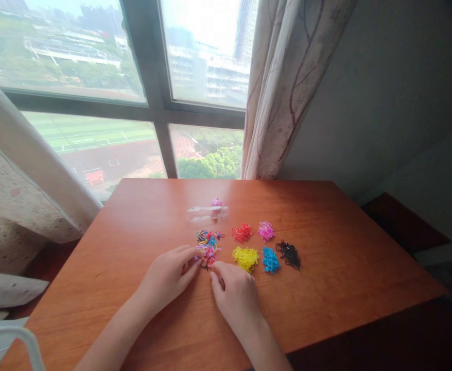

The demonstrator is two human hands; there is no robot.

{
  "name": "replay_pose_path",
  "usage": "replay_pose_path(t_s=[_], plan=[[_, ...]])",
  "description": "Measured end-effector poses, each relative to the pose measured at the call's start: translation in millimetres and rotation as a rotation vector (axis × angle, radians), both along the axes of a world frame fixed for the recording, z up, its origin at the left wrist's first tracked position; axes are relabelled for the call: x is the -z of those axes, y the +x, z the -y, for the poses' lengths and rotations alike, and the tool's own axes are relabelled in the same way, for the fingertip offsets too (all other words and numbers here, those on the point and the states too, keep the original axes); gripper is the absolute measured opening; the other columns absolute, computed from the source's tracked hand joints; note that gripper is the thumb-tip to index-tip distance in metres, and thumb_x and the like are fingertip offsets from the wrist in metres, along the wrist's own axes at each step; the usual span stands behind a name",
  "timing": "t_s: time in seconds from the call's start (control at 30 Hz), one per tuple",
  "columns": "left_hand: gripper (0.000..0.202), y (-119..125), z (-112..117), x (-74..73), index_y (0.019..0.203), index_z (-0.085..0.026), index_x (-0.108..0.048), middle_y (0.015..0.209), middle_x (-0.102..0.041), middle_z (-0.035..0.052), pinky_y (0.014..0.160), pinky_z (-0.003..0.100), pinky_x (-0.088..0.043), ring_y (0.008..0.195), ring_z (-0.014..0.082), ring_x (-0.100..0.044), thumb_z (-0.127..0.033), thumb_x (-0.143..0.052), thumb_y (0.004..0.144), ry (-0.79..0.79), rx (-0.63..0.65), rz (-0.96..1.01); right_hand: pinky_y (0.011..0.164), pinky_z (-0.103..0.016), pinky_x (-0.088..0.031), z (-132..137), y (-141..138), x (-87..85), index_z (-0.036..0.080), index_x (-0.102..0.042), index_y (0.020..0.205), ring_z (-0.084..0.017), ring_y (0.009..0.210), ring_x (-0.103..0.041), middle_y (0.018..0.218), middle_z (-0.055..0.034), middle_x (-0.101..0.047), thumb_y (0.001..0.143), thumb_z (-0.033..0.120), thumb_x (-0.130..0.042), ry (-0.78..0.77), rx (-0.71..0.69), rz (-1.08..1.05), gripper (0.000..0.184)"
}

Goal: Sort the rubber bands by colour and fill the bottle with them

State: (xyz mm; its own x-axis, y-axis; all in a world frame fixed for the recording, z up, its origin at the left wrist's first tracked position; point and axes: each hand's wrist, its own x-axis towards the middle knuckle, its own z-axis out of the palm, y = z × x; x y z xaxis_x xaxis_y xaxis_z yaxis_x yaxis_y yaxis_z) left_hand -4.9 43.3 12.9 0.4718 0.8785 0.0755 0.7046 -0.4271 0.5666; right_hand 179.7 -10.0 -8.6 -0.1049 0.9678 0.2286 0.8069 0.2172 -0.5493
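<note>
A mixed pile of small coloured rubber bands (209, 241) lies on the wooden table, between and just beyond my hands. My left hand (172, 270) touches the pile's left edge, its thumb and forefinger slightly apart. At the near edge of the pile, my right hand (236, 288) has its thumb and forefinger bent close around what looks like a red rubber band. To the right lie sorted heaps: red bands (242, 233), pink bands (265, 231), yellow bands (245, 258), blue bands (270, 260) and black bands (288, 254).
Behind the pile, a clear plastic bottle-like container (205, 213) lies on its side by a small purple object (217, 202). The table (345, 247) reaches back to a window with curtains (276, 93). A white curved frame (25, 337) stands at lower left.
</note>
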Motion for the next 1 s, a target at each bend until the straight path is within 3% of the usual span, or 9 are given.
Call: replay_pose_path(t_s=[0.33,0.73,1.0], plan=[[0.023,11,0,6.4,0.105,-0.028,-0.065,0.103,-0.072,0.0019,0.074,0.025,-0.048,0.089,0.0187,-0.068,-0.020,-0.047,0.092,0.053,0.006,-0.086,0.066,-0.026,-0.035,1,2,6.6,0.024,-0.066,0.091,-0.016,0.073,-0.063,0.079,0.0010,-0.069,0.089,0.014,-0.055,-0.008,0.014,-0.029,0.015],[0.016,10,2,0.2,0.091,-0.025,-0.065,0.085,-0.070,0.0000,0.067,0.024,-0.043,0.075,0.0173,-0.065,-0.021,-0.049,0.091,0.012,0.005,-0.107,0.064,-0.025,-0.033,0,3,7.8,0.024,-0.064,0.087,-0.016,0.069,-0.060,0.076,0.0008,-0.067,0.089,0.015,-0.053,0.012,0.005,-0.016,0.014],[0.020,12,1,1.3,0.095,-0.026,-0.064,0.095,-0.073,0.0003,0.069,0.025,-0.044,0.083,0.0189,-0.067,-0.018,-0.045,0.091,0.008,0.021,-0.140,0.064,-0.026,-0.034,1,2,7.2,0.024,-0.064,0.087,-0.016,0.071,-0.061,0.077,0.0011,-0.067,0.089,0.014,-0.054,0.006,0.005,-0.022,0.014]])
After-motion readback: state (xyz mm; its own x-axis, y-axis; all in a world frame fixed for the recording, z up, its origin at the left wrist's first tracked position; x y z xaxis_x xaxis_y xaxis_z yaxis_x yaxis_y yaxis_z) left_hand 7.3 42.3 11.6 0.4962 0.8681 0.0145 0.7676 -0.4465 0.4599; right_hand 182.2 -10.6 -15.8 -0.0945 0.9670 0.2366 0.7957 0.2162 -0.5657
